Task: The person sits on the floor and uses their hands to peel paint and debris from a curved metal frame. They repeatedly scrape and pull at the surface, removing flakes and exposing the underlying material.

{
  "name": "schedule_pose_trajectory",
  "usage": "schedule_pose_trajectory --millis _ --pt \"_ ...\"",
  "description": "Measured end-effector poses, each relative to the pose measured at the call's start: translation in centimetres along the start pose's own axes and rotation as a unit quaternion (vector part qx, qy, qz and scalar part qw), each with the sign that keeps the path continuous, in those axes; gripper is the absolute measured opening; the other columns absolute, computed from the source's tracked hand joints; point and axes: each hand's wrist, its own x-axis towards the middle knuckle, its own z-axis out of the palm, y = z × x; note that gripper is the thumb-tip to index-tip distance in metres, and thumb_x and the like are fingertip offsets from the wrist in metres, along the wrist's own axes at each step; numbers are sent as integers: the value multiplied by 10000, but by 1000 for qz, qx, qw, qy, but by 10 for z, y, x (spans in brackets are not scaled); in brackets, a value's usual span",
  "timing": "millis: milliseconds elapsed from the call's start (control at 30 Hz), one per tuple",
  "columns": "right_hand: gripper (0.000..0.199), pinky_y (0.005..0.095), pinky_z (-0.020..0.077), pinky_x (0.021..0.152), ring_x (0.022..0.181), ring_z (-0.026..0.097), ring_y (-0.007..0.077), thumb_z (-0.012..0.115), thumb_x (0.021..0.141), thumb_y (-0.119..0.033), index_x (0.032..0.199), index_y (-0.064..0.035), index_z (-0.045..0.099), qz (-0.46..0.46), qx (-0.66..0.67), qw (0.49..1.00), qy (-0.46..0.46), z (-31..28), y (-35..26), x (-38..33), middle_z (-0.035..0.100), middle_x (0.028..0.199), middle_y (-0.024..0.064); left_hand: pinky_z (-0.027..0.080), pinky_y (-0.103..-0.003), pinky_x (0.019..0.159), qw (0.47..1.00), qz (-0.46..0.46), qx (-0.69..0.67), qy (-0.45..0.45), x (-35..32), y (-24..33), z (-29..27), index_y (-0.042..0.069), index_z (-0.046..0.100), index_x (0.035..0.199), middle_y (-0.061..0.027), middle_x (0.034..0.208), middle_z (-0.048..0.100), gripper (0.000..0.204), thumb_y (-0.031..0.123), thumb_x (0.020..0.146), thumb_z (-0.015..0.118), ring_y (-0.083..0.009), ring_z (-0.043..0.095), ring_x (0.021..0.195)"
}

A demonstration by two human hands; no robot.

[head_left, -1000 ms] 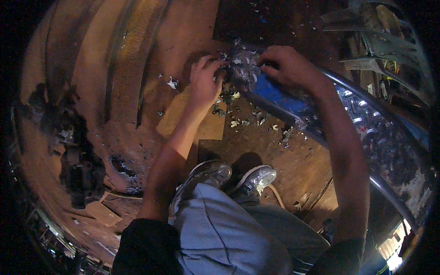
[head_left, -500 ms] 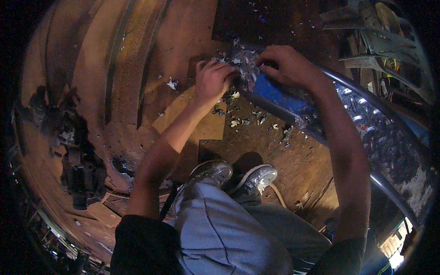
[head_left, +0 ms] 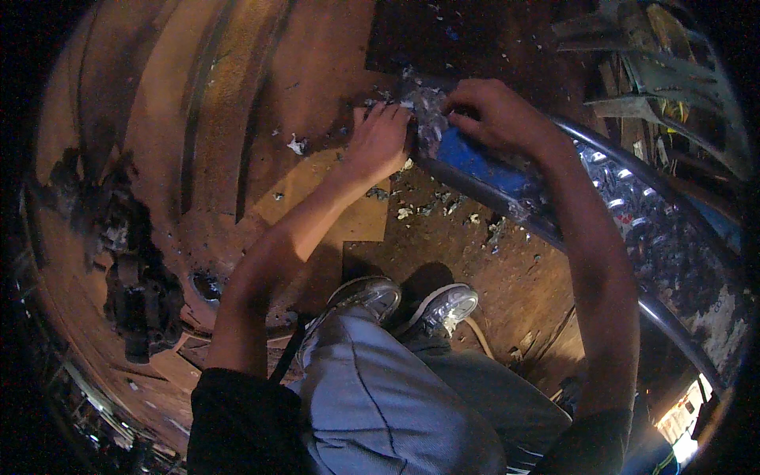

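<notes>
Shifted rightward over the past second, a person's left hand (head_left: 380,141) curls at the end of a long, blue-patched panel (head_left: 484,165). The right hand (head_left: 495,115) bends beside crumpled film (head_left: 430,119) on it; whether either grips anything cannot be told. Pale flakes (head_left: 405,213) litter the floor (head_left: 427,245) before two shoes (head_left: 445,307).

No readable texts, labels, brands, numbers or signs on anything in view.
</notes>
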Motion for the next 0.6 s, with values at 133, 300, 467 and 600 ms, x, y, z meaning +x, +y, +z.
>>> schedule_pose_trajectory --millis 133,300,467,600 --pt "214 411 484 823 898 605 350 643 787 -146 972 -38 649 -13 16 1000 14 2 3 -1 629 932 174 357 -484 816 996 -62 -63 -6 -5 7 0 31 574 1014 -142 981 617 238 147 807 574 -317 550 981" --pt "198 401 483 811 890 602 339 635 800 -132 974 -38 645 -6 2 1000 6 4 7 0 624 925 160 413 -461 797 951 -171 -258 7 -11 0 4 23 593 997 -156 957 630 200 145 838 583 -347 578 922" --pt "202 401 483 814 894 605 337 638 795 -133 970 -33 646 5 -5 1000 18 4 6 2 626 937 159 456 -391 808 940 -147 -286 115 -23 5 1 31 635 1004 -149 977 645 200 124 827 625 -335 586 922" --pt "200 404 482 822 903 606 335 638 794 -132 968 -34 649 14 14 1000 8 2 4 2 628 942 158 432 -413 806 959 -139 -227 99 -20 14 -3 92 669 989 -121 940 661 201 185 812 653 -301 589 906"
